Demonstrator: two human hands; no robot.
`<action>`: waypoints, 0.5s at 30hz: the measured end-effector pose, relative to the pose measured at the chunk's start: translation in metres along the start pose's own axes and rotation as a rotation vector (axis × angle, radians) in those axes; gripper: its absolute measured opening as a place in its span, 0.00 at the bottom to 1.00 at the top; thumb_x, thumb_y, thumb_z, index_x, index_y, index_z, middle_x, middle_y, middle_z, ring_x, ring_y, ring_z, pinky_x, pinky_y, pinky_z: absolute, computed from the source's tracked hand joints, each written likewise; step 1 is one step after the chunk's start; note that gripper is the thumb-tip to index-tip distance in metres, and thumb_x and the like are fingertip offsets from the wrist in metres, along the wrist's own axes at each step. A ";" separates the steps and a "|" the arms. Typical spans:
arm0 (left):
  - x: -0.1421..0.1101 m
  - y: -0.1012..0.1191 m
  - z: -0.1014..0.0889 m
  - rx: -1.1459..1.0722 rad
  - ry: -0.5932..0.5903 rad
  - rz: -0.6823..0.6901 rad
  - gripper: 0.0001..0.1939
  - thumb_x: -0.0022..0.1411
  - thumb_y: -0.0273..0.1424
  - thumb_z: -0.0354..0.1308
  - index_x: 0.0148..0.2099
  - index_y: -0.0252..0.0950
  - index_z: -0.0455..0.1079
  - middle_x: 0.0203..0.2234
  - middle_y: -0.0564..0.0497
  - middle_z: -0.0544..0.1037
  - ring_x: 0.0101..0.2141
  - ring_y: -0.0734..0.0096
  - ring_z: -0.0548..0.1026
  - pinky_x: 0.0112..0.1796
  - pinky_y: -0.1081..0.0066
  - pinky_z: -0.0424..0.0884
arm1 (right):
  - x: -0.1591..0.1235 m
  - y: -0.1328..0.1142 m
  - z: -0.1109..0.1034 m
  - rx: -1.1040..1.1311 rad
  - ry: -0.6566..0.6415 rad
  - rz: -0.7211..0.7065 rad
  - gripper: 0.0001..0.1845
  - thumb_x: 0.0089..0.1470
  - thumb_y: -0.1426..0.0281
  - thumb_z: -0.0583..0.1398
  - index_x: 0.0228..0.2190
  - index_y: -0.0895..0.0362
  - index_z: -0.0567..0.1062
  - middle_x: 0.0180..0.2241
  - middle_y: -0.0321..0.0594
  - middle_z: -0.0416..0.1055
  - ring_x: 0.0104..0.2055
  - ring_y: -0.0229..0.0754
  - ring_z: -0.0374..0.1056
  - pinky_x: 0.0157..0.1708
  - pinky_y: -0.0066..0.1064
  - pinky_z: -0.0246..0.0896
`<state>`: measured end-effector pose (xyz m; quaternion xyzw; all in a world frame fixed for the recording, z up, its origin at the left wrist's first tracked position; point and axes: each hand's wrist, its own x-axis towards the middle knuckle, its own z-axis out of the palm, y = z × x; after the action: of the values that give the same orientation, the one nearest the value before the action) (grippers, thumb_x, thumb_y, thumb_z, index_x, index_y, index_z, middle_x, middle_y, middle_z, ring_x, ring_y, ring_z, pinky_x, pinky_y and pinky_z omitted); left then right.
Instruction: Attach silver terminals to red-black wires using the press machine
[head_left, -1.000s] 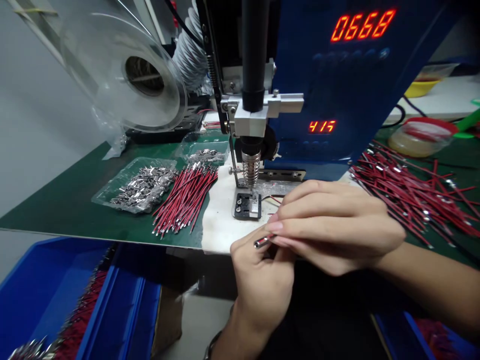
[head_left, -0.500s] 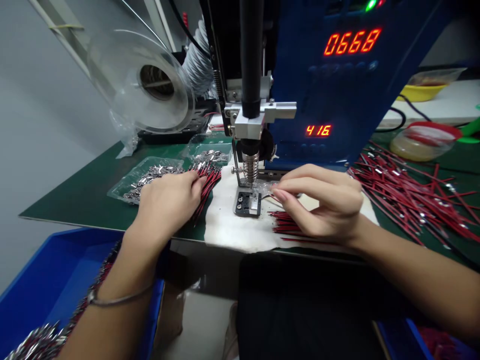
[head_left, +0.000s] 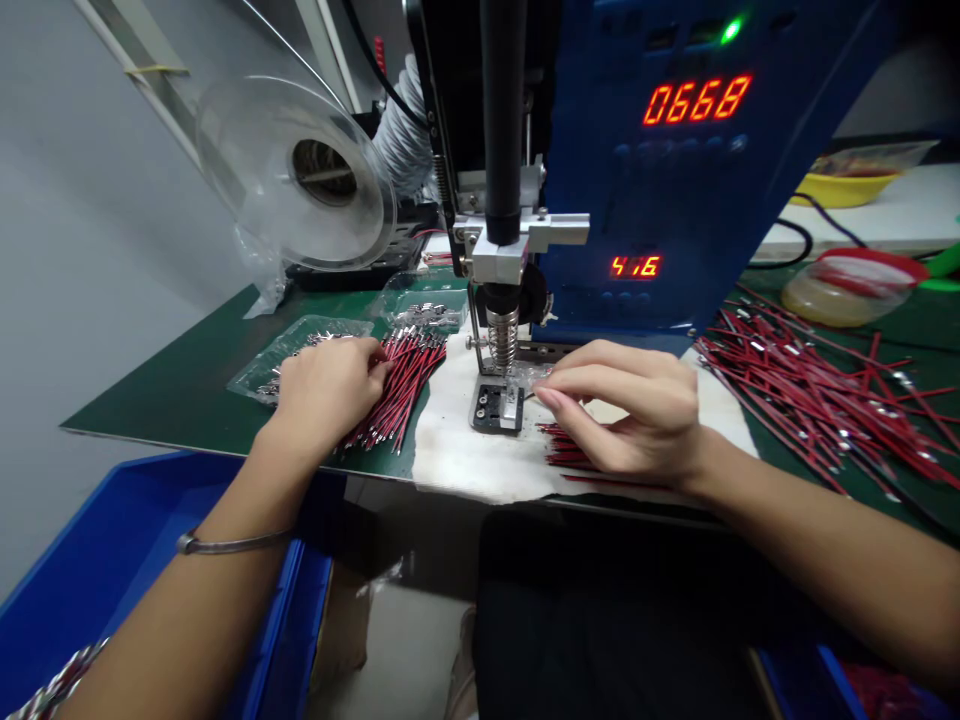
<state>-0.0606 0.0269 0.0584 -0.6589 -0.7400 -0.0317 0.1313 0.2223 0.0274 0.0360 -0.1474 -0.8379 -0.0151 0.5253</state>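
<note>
My right hand (head_left: 626, 405) pinches a thin wire (head_left: 531, 394) between thumb and fingers. The wire's end points at a small black fixture (head_left: 489, 408) with a metal block, just under the soldering head's spring-wrapped tip (head_left: 503, 340). Below that hand, a row of red and black wires (head_left: 562, 445) lies on the white cloth (head_left: 450, 450). My left hand (head_left: 326, 390) is closed, its fingertips at the edge of a bundle of red wires with metal ends (head_left: 409, 385). Whatever those fingers hold is hidden. Behind it, a clear tray (head_left: 251, 375) of small metal parts is partly covered.
A blue machine (head_left: 637, 200) with red digits rises behind the fixture. More red wires (head_left: 817, 390) are heaped at the right, near a lidded tub (head_left: 844, 290). A second clear tray (head_left: 450, 300) sits behind the bundle. A blue bin (head_left: 150, 520) stands below the table's left edge.
My left hand has shifted slightly left off the wire bundle, uncovering more of it. My right hand has edged left, closer to the fixture, still pinching the wire.
</note>
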 end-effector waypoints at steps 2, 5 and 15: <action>0.000 -0.001 0.000 -0.002 0.005 -0.019 0.17 0.60 0.43 0.53 0.42 0.43 0.79 0.34 0.39 0.81 0.35 0.45 0.77 0.32 0.59 0.67 | 0.000 0.000 0.000 0.001 -0.004 -0.001 0.05 0.54 0.79 0.62 0.31 0.57 0.75 0.28 0.40 0.77 0.28 0.36 0.71 0.27 0.27 0.68; -0.001 -0.001 -0.002 -0.029 0.032 -0.032 0.17 0.60 0.44 0.54 0.41 0.43 0.80 0.32 0.39 0.80 0.34 0.45 0.76 0.32 0.58 0.67 | 0.001 0.000 0.000 0.005 -0.020 0.001 0.05 0.54 0.79 0.62 0.30 0.58 0.75 0.27 0.40 0.77 0.28 0.37 0.71 0.27 0.27 0.67; 0.000 0.012 0.002 -0.215 0.157 -0.043 0.14 0.57 0.43 0.58 0.31 0.40 0.76 0.25 0.43 0.77 0.28 0.54 0.73 0.29 0.63 0.61 | -0.002 0.003 -0.003 -0.016 -0.055 -0.011 0.05 0.54 0.79 0.62 0.30 0.58 0.75 0.28 0.40 0.77 0.28 0.36 0.71 0.26 0.27 0.66</action>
<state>-0.0494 0.0286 0.0547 -0.6485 -0.7339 -0.1653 0.1166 0.2267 0.0297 0.0349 -0.1472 -0.8527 -0.0206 0.5008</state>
